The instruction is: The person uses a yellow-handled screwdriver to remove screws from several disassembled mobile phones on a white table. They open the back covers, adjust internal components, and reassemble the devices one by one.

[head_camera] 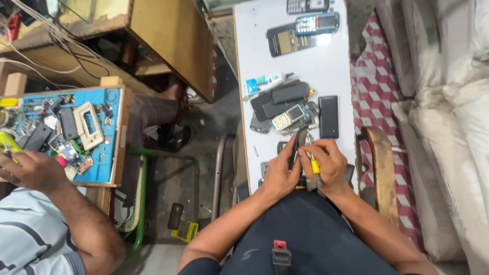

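My left hand (280, 170) grips a small dark phone (297, 144), held upright on its edge over the near end of the white table (326, 66). My right hand (328, 165) holds a yellow-handled screwdriver (314, 165) with its tip against the phone. Just beyond my hands lies a pile of several phones and phone parts (285, 107), with a black phone (328, 117) lying flat beside it.
A white and blue glue tube (265, 82) lies left of the pile, and more phones (305, 28) sit at the table's far end. Another person's hand (30, 170) rests at a blue work mat (109, 153) with parts on the left. A wooden chair arm (382, 168) curves at my right.
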